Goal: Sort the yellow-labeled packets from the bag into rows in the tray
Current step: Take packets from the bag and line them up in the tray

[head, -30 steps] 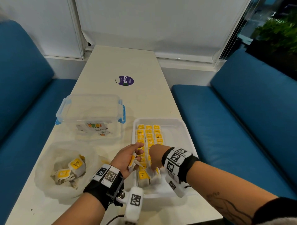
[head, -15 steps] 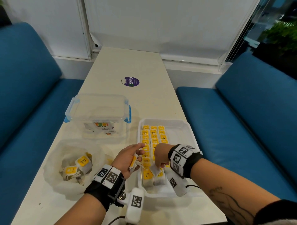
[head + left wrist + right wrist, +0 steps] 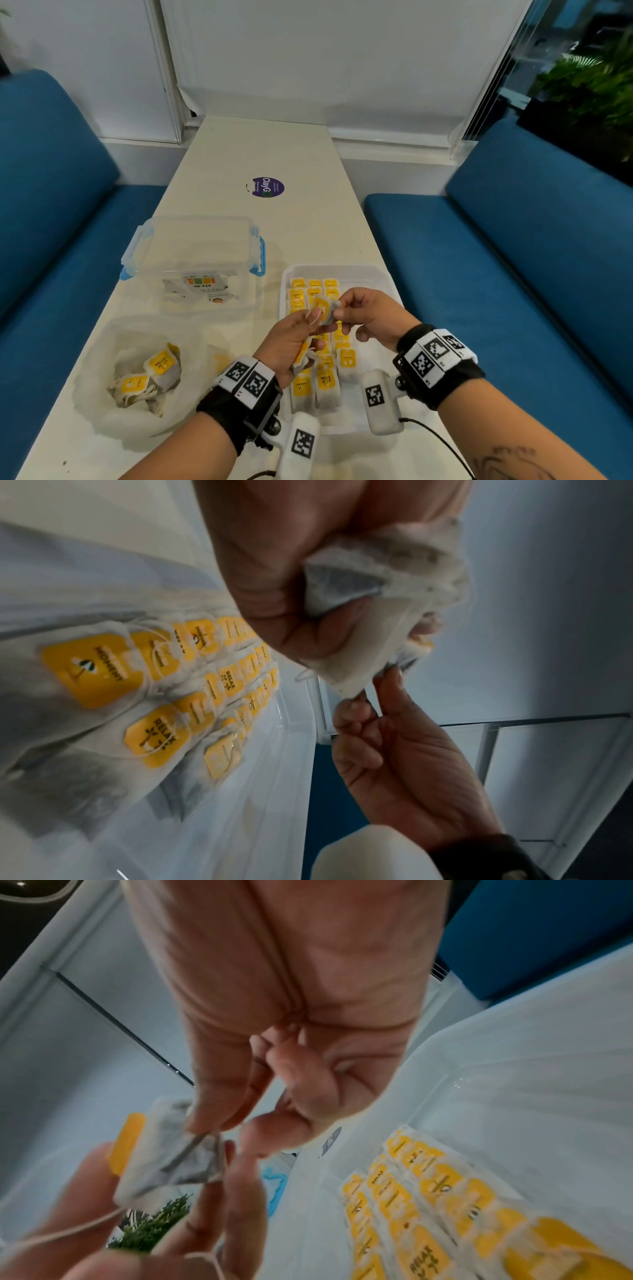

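Note:
Both hands hover over the white tray [image 3: 388, 286], sharing one yellow-labeled packet [image 3: 323, 308]. My right hand [image 3: 337, 306] pinches the packet's [image 3: 161, 1161] corner between thumb and forefinger [image 3: 202, 1123]. My left hand [image 3: 313, 319] holds its other side and also grips a bunch of further packets [image 3: 394, 569] in the palm. Three rows of packets [image 3: 320, 342] lie in the left part of the tray. The clear bag [image 3: 102, 363] at the left holds several more packets [image 3: 161, 364].
A clear lidded box with blue clips [image 3: 191, 246] stands behind the bag. A purple sticker [image 3: 269, 186] marks the table farther back. Blue sofas [image 3: 513, 274] flank the narrow table. The tray's right part [image 3: 370, 294] is bare.
Both hands have risen from the near rows of the tray. They now hold one packet between them above the tray's middle.

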Demonstrator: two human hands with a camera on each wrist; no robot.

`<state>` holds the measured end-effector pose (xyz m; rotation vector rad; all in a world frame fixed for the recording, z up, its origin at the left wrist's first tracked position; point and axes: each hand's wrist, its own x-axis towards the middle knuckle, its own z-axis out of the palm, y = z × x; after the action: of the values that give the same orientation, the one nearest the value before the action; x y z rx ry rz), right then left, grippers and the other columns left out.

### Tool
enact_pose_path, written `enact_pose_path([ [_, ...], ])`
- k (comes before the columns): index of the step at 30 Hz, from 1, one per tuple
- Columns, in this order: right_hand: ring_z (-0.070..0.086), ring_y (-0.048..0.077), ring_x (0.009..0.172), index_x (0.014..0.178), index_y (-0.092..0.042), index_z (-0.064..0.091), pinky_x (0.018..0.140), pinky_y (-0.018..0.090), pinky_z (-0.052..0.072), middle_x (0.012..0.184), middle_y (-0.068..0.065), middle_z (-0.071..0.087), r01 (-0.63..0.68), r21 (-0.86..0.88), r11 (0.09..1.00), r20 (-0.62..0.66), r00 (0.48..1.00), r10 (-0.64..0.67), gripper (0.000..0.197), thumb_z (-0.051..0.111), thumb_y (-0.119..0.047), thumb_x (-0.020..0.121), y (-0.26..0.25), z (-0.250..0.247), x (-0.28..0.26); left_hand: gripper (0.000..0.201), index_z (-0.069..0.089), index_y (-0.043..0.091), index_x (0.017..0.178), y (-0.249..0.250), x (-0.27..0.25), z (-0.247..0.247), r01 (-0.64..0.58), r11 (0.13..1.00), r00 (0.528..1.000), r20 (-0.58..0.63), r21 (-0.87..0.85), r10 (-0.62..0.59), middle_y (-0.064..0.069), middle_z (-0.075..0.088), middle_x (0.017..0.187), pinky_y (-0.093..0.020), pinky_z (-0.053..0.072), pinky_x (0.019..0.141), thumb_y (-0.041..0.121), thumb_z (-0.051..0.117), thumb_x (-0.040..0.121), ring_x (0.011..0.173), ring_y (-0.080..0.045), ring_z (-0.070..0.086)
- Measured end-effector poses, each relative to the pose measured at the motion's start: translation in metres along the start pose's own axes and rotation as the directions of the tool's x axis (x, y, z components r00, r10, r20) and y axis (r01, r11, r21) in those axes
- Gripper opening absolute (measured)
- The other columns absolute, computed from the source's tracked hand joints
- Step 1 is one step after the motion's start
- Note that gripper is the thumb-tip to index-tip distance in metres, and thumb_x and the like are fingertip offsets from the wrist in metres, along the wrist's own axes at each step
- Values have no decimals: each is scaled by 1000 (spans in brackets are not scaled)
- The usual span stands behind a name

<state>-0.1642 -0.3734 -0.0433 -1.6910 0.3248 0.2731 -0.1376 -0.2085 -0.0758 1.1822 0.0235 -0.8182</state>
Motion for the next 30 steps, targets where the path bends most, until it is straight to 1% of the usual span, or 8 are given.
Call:
enact_pose_path([
  [3, 53, 9, 49, 74, -11, 55, 38, 17, 33, 65, 5, 57, 9, -5, 1000, -17, 1000, -9, 18, 64, 1, 84, 7, -2, -2, 19, 59, 10, 94, -2, 6, 2, -14, 1000, 999, -45, -14, 13, -5, 65, 77, -14, 31, 34, 28, 57, 89, 45, -7, 47],
  [8, 53, 11, 47, 72, -11, 54, 36, 17, 33, 63, 4, 57, -7, -42, 999, -57, 998, 5, 21, 60, 6, 84, 10, 1, -4, 7, 56, 11, 83, -3, 10, 5, -35, 999, 997, -71, -14, 34, -5, 56, 68, -13, 29, 32, 13, 58, 89, 37, -5, 43],
  [15, 49, 15, 47, 82, -16, 46, 36, 18, 30, 66, 3, 50, 40, -117, 992, -206, 977, -64, 32, 53, 16, 77, 2, 12, -3, 11, 64, 12, 98, -6, 13, 6, -74, 994, 992, -99, 85, 83, -2, 59, 68, -17, 41, 43, 8, 59, 89, 47, -5, 51],
  [18, 54, 16, 51, 89, -18, 57, 37, 20, 31, 68, 3, 53, 81, -104, 991, -145, 985, -96, 36, 50, 15, 76, -6, 12, -7, 15, 63, 11, 103, -6, 14, 2, -89, 986, 984, -141, 143, 109, -4, 59, 75, -22, 41, 53, 9, 58, 89, 59, -10, 52],
  [21, 61, 21, 65, 102, -17, 63, 39, 22, 39, 72, 1, 59, 77, -202, 976, 25, 997, -74, 35, 56, 8, 79, -12, 3, -11, 17, 63, 8, 106, -2, 12, -2, -57, 983, 989, -125, 174, 79, -3, 61, 77, -20, 43, 49, 9, 58, 90, 56, -7, 56],
  [24, 63, 18, 67, 90, -16, 64, 42, 21, 42, 70, 1, 64, 80, -357, 931, 87, 995, -52, 14, 70, -8, 81, -15, -4, -11, 21, 60, -1, 111, 3, 8, -2, -22, 993, 999, -39, 119, 27, -8, 64, 74, -14, 43, 40, 2, 53, 91, 43, -4, 57],
  [27, 58, 14, 62, 75, -18, 60, 43, 19, 41, 68, -1, 62, 88, -380, 921, 95, 994, -56, 20, 74, -5, 76, -14, -5, -11, 16, 59, 1, 105, 6, 4, -1, 32, 999, 999, 4, 43, -32, 0, 63, 53, -12, 38, 35, 0, 48, 93, 36, -5, 54],
  [30, 52, 8, 69, 66, -26, 62, 65, 20, 46, 81, -3, 58, 178, -433, 884, 53, 984, -173, 24, 80, -10, 71, -12, -4, -14, 12, 58, 8, 102, 4, 6, -6, 83, 996, 995, -49, 33, -81, 2, 60, 52, -13, 34, 33, 5, 51, 93, 34, -7, 48],
])
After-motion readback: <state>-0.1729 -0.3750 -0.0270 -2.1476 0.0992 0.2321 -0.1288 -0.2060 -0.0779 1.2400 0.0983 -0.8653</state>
